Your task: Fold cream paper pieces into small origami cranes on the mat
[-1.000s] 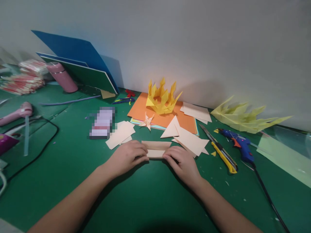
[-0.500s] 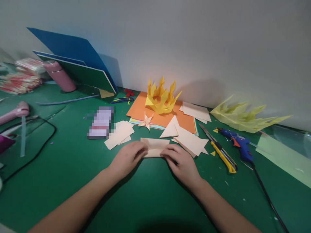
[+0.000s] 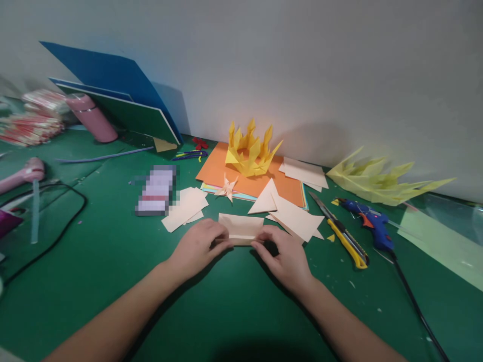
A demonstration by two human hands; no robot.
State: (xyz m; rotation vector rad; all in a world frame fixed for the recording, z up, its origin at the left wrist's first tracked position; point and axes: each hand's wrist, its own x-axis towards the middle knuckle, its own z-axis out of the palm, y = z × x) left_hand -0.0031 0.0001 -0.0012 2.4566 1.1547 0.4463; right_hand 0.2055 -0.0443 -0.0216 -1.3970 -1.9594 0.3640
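A small peach sheet of paper, creased lengthwise, lies on the green tabletop in front of me. My left hand pinches its left end and my right hand pinches its right end, thumbs along the near edge. The near strip of the paper stands partly folded; fingertips cover both its ends. Left of the sheet are loose peach paper pieces. To the right, close to my right hand, a folded peach triangle and more peach sheets overlap. Behind sits a small peach folded-paper star.
A yellow paper crown stands on orange sheets. At right lie a yellow utility knife, a blue glue gun with a cord, and a pale yellow folded-paper piece. A blurred phone and a pink bottle are at left.
The near flap of the peach paper has risen from flatter to partly raised, and both thumbs have shifted inward along its near edge. The surrounding things stay put.
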